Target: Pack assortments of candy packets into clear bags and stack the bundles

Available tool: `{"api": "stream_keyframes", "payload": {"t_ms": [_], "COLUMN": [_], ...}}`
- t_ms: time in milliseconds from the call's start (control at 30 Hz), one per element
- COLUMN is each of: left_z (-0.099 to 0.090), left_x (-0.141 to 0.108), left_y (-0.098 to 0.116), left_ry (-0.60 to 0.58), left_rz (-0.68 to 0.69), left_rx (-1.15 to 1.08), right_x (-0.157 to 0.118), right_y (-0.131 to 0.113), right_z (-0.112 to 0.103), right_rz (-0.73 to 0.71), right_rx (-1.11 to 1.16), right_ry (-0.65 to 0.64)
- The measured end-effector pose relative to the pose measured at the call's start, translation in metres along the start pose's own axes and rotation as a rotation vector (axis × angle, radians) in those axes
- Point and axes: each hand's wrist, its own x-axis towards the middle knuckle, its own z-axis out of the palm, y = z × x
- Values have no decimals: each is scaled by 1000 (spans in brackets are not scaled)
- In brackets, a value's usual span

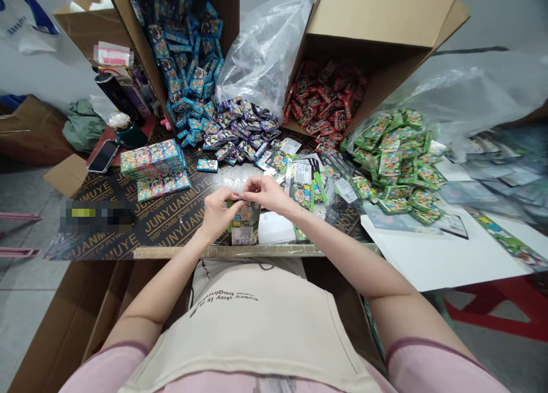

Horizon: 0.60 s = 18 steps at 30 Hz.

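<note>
At the table's front edge, my left hand point(219, 211) and my right hand point(269, 193) meet with fingertips pinched together. Both are closed at the top of a dark printed packet point(245, 222) with green lettering and a pale label. Whether it is a bag or a card, I cannot tell, and my fingers cover its upper edge. A white block-like item point(276, 229) lies just right of it. Beyond my hands are more dark printed packets point(302, 179) with white labels. One small blue packet point(208, 165) lies apart, left of a clear plastic piece point(231, 177).
Cardboard boxes spill blue packets point(194, 79) and red packets point(325, 105). Purple packets point(244, 128) lie between them; green packets point(391, 153) are heaped right. Stacked wrapped packs point(154, 159), a phone point(103, 156) and a dark bottle point(119, 96) stand left. White sheets point(428, 256) overhang the right edge.
</note>
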Motion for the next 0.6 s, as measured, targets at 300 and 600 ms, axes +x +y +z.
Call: {"api": "stream_keyframes", "payload": {"t_ms": [300, 600], "left_z": [-10, -103], "left_x": [-33, -4], "left_y": [-27, -95], "left_ry": [-103, -42], "left_rz": [-384, -24], "left_rx": [-373, 612], "right_x": [-21, -60], "right_y": [42, 118], "right_z": [-13, -49], "right_rz": [3, -17], "right_rx": [126, -482], "right_ry": [453, 657]}}
